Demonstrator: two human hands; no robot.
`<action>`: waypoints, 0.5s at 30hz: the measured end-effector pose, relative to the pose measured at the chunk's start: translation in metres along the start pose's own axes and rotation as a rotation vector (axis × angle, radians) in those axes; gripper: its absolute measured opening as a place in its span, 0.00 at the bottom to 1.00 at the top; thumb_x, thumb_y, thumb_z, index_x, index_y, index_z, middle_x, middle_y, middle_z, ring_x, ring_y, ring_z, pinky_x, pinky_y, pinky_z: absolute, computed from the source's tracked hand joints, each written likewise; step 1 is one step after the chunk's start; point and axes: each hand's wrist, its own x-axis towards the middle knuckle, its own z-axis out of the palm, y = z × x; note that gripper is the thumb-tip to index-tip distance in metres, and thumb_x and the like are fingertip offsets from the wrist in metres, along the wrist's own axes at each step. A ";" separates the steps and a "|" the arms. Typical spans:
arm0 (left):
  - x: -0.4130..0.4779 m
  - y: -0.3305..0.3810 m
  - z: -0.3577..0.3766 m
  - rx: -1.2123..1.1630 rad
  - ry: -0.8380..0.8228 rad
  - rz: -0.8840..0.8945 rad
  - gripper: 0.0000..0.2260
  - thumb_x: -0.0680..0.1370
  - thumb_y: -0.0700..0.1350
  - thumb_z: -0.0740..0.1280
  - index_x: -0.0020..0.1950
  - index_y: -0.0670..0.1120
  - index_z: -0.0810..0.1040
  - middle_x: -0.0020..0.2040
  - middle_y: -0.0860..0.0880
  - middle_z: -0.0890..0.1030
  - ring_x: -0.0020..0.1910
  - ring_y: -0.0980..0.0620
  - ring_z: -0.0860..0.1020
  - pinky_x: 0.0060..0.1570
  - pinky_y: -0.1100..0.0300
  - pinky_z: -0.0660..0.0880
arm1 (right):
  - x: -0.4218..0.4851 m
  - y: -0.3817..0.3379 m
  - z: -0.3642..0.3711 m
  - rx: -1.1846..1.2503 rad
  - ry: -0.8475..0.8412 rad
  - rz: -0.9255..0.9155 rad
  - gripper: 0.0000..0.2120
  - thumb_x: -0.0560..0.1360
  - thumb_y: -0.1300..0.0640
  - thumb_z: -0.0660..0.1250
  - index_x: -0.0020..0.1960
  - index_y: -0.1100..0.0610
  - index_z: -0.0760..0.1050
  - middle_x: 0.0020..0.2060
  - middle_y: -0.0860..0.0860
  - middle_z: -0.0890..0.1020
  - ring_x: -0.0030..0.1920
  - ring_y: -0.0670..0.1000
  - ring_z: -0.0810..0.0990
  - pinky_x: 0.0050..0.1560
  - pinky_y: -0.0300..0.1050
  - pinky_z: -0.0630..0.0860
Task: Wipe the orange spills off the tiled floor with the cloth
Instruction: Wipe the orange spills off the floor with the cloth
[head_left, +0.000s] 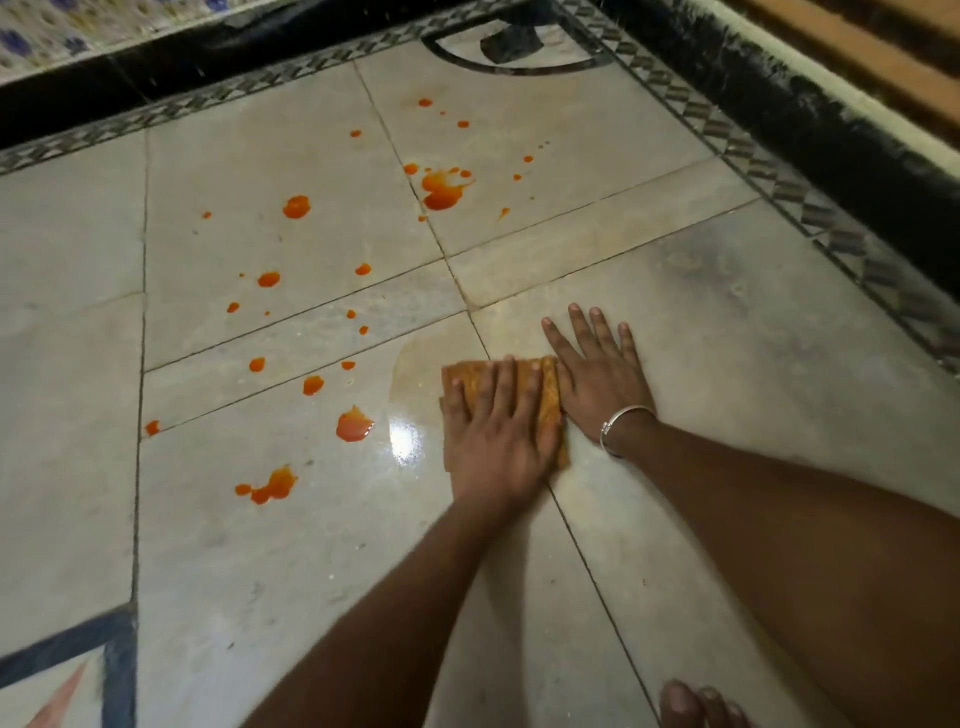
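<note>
Floor (727, 364): pale tiles; orange spills (441, 189) left of cloth (548, 400).
Cloth: on floor, under left hand (493, 436).
Left hand: fingers straight, pressing cloth.
Right hand (597, 379): spread flat on floor, beside cloth.

The scene is dim and warm-toned, and the tiled floor (260, 545) is lit unevenly. A hard white glare spot (405, 436), light thrown back from above, sits on wet tile just left of the left hand (493, 436). The left hand is slightly soft with motion blur; the right hand (597, 379) is sharper. Beyond the right hand the floor darkens toward the dark border (779, 130). Far from both hands the grout lines (140, 312) bow with wide-angle distortion, and the wall strip (78, 31) at upper left is smeared.
</note>
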 end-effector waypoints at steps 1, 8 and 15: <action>0.014 -0.011 -0.002 0.014 0.003 0.014 0.30 0.85 0.65 0.42 0.85 0.56 0.44 0.86 0.49 0.45 0.85 0.48 0.41 0.80 0.38 0.39 | 0.000 0.002 0.000 0.000 0.002 -0.007 0.29 0.80 0.43 0.38 0.81 0.43 0.47 0.81 0.52 0.52 0.81 0.56 0.49 0.79 0.61 0.46; 0.001 -0.025 0.004 -0.037 0.091 -0.286 0.31 0.86 0.64 0.42 0.86 0.52 0.42 0.86 0.47 0.45 0.85 0.46 0.41 0.80 0.37 0.39 | -0.003 0.000 0.001 0.026 0.010 -0.002 0.29 0.81 0.43 0.41 0.81 0.45 0.49 0.81 0.53 0.52 0.81 0.57 0.50 0.79 0.60 0.46; 0.008 -0.008 0.000 0.002 0.014 -0.015 0.33 0.83 0.66 0.36 0.85 0.54 0.42 0.86 0.48 0.42 0.84 0.47 0.39 0.80 0.38 0.38 | -0.001 0.001 0.000 0.042 0.010 -0.007 0.30 0.80 0.43 0.39 0.81 0.46 0.51 0.81 0.54 0.54 0.81 0.57 0.51 0.79 0.58 0.47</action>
